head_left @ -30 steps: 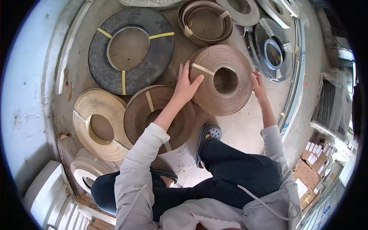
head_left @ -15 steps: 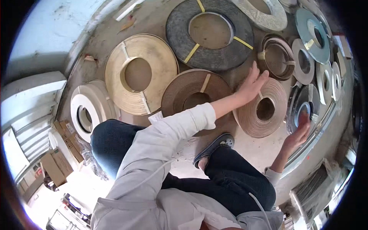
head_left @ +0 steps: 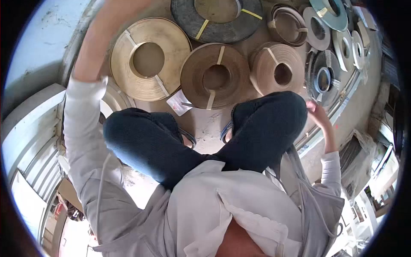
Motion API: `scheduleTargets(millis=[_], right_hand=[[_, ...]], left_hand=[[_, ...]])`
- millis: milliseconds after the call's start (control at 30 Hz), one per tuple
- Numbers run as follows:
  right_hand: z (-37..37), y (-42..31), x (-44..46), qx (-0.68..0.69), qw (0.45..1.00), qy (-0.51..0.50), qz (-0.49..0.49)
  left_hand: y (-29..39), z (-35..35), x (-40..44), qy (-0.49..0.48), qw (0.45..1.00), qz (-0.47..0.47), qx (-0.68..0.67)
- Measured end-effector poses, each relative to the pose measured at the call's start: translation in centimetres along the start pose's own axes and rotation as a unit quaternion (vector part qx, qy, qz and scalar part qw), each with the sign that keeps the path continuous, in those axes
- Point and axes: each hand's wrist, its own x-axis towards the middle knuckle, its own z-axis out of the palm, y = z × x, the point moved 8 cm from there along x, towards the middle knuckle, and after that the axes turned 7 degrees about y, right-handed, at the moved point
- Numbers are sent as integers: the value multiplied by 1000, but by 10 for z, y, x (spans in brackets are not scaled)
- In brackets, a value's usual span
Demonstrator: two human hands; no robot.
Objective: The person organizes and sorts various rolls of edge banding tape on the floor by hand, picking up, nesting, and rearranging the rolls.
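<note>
My left hand reaches up past the tan coil of strip at the top left; it is blurred, its fingers cut off by the frame edge. My right hand is low beside my right knee, near the dark coil with a blue core. Its fingers look curled and partly hidden by the knee; whether they hold anything does not show. Ahead of my feet lie a brown coil and a pinkish-brown coil, both tied with pale tape. A white card lies against the brown coil.
A large dark grey coil and a small brown ring coil lie farther off. Teal coil and grey coil stand at upper right. Long rails run along the right. White slatted panels border the left.
My left hand has left the pinkish-brown coil and swung far up and left. My right hand has dropped beside my knee, its fingers now curled. The view has tilted down.
</note>
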Motion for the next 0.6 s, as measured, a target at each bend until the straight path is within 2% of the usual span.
scheduleTargets(millis=[33,67,100,133,167,233,300,400,600], right_hand=[[18,32,-44,-257,929,-257,67],[37,53,-106,-347,799,-491,-2],[18,4,-169,-208,778,-521,282],[17,79,-231,-214,780,-515,282],[-3,42,-218,82,958,-270,56],[-8,78,-229,71,959,-269,60],[-9,60,-228,64,962,-261,54],[-6,25,-211,48,966,-253,32],[4,-27,-177,25,970,-242,-18]], left_hand=[[-16,9,-35,-62,996,-23,-60],[-27,21,-71,-125,984,-45,-118],[-30,27,-107,-194,972,-121,-47],[-33,30,-145,-258,946,-195,26],[-32,31,-172,-251,943,-217,-7],[-38,44,-234,-246,930,-262,-73],[-39,42,-261,-240,922,-285,-108],[-38,19,-282,-263,912,-313,33],[-25,-10,-291,-231,900,-369,15]])
